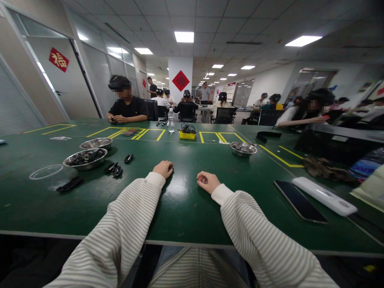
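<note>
My left hand (pixel 163 169) rests on the green table (pixel 186 216) with its fingers curled down. A small dark patch shows at its fingertips, too small to name. To the right, my right hand (pixel 208 182) lies on its side in a loose fist, and I see nothing in it. The hands are apart. Left of my left hand lie several small black plastic parts (pixel 116 171) and another black part (pixel 129 159). Beyond them stands a steel bowl (pixel 99 163) of dark parts, with a second steel bowl (pixel 103 141) behind it.
A steel bowl (pixel 244 154) of small parts sits at the right. Nearer are a phone (pixel 300 201) and a white oblong device (pixel 324 196). A water bottle (pixel 171 121) and a yellow box (pixel 187 136) with black cables stand ahead. A person (pixel 127 102) sits across the table.
</note>
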{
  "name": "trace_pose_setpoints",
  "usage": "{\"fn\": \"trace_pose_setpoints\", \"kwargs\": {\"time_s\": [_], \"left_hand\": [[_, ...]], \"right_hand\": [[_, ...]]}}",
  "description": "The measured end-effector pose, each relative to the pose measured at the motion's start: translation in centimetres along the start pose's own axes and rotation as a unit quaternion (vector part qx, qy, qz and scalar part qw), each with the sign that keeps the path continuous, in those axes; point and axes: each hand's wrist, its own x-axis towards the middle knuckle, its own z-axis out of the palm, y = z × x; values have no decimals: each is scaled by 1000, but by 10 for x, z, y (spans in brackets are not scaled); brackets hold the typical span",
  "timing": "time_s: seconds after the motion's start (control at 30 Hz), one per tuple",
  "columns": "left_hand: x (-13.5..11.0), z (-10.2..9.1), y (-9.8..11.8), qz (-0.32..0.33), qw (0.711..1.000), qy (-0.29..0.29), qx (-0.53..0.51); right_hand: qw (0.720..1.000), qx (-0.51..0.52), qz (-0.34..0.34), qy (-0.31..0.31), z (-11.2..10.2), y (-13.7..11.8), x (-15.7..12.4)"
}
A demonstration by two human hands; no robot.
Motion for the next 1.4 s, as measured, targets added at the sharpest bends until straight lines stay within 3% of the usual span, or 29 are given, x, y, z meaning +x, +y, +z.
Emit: {"fn": "trace_pose_setpoints", "kwargs": {"time_s": [0.23,0.4,0.8,1.4], "left_hand": [[-11,-10,53,113,991,-3,-67],[-20,-11,78,183,977,-3,-113],[-19,-11,80,152,970,42,-187],[-20,-9,81,91,976,42,-193]], "right_hand": [[999,-30,-31,10,-5,-5,0],[999,0,-8,32,-2,-1,2],[984,154,81,45,3,0,2],[970,228,71,46,6,1,1]]}}
